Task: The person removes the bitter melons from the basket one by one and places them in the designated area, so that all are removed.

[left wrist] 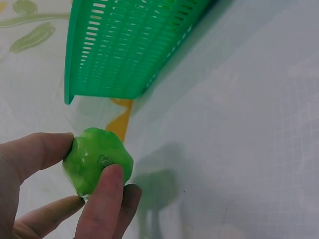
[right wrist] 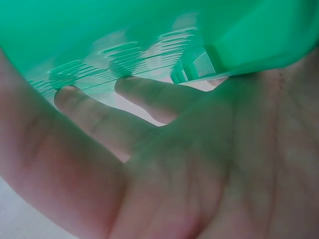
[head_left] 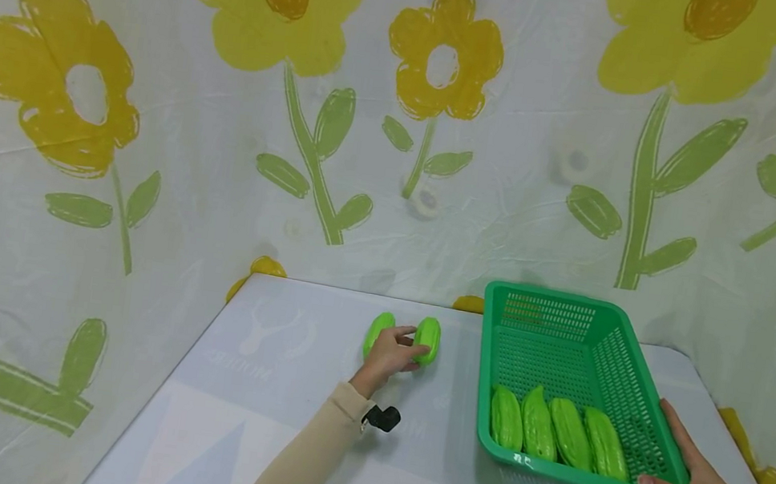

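My left hand [head_left: 390, 355] pinches a bright green, ridged bitter melon [head_left: 427, 340] between thumb and fingers, near the table's far edge. In the left wrist view the stem end of that bitter melon [left wrist: 90, 158] faces the camera. Just left of the hand lies another bitter melon [head_left: 378, 331], partly hidden by it. At the right, my right hand [head_left: 700, 482] grips the near right corner of a green plastic basket [head_left: 486, 351], thumb on the rim. Several bitter melons [head_left: 570, 432] lie side by side along the basket's near wall. Fingers [right wrist: 99, 119] spread against the basket's slotted wall in the right wrist view.
A white table [head_left: 215, 406] with faint printed patterns lies under everything. Behind it hangs a pale cloth [head_left: 508, 208] printed with yellow flowers. The basket stands at the right, its slotted side [left wrist: 119, 55] to the right of the left hand.
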`<state>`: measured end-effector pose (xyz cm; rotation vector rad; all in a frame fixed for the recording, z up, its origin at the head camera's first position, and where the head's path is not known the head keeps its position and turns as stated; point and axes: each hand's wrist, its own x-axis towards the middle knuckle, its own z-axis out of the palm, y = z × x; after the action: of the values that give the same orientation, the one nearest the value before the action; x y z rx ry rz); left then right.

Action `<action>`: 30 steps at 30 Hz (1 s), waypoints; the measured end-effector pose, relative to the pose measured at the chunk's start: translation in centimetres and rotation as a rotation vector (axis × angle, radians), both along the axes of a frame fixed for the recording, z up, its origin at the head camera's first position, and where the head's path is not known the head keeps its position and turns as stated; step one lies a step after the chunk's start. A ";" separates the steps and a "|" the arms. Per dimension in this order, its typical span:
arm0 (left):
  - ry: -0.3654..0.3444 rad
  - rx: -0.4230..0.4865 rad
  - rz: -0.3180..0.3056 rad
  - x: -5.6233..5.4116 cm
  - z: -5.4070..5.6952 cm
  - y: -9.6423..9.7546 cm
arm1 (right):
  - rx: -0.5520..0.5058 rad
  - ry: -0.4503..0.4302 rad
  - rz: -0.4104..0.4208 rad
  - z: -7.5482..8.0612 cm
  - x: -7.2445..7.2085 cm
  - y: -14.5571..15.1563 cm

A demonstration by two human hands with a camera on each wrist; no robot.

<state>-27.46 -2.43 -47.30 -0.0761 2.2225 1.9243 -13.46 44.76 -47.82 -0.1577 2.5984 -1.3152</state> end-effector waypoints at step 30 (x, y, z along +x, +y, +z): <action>0.036 -0.111 0.001 0.0 -0.8 0.5 | 0.028 0.041 0.005 -0.2 0.2 0.1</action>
<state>-27.43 -1.92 -48.10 -0.0589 2.3513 1.8159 -13.25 44.87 -48.02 -0.1890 2.6475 -1.2860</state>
